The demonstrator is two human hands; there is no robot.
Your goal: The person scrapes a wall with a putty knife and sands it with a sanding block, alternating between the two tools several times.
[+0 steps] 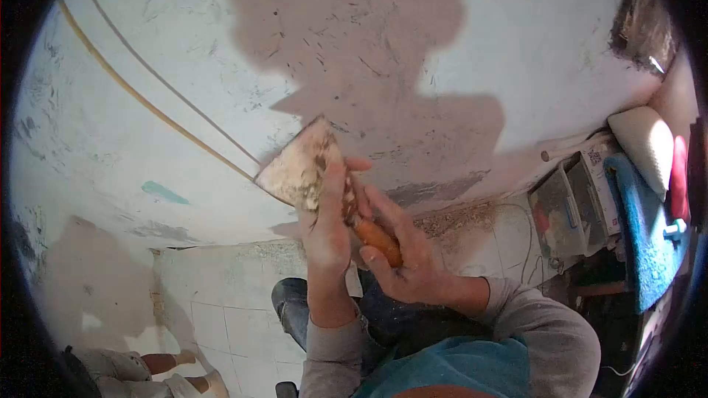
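Visibly, right grip [405,262] wrapped round scraper handle [380,242]; left hand [327,236] clasping dusty blade [299,166].

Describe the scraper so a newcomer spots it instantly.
Find the pale wall filling the upper view, then the large shadow across it. Near the shadow's lower left, the left hand and right hand meet at the scraper. Only it has a broad, whitish-crusted blade flaring from an orange handle.

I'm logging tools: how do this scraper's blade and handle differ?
The blade is broad and flat; the handle is narrow and rounded. The blade is smeared pale; the handle is orange. The left hand is at the blade; the right hand grips the handle. Both form one scraper.
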